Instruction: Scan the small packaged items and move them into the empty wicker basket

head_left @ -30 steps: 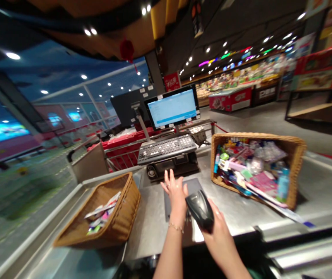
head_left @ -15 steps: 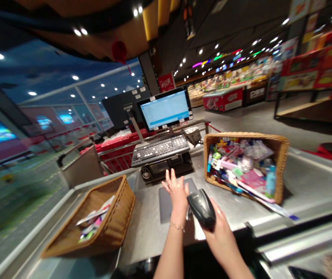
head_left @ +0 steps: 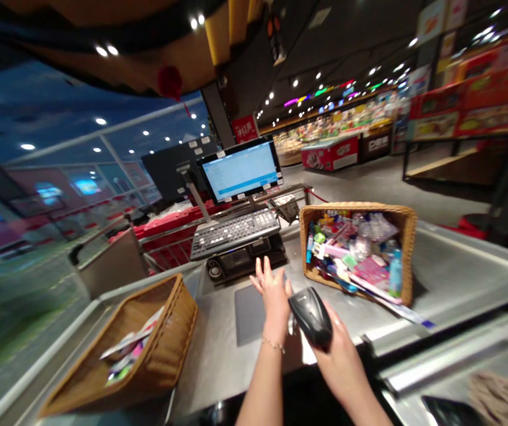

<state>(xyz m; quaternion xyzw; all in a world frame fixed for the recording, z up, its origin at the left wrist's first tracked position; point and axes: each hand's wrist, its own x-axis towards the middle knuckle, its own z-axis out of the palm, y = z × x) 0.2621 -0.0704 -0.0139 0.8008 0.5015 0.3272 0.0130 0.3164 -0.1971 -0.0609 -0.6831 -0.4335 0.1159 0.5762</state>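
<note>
Barcode scanner (head_left: 311,316) sits clasped in my right hand (head_left: 340,370) above the bench (head_left: 218,355), my left hand (head_left: 273,299) spread open; the far wicker basket (head_left: 407,251) is heaped with packaged goods (head_left: 356,251), the near wicker basket (head_left: 167,337) holds only a few.

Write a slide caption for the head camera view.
At a supermarket checkout, the right hand grips a black handheld scanner beside the open left hand, near a full wicker basket.

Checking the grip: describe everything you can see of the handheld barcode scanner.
The handheld barcode scanner is glossy black plastic with a rounded, ridged top. It is tilted, gripped in the right hand, whose fingers curve around its side, and held above the steel checkout counter, close beside the left hand. Its scanning window is hidden.
</note>
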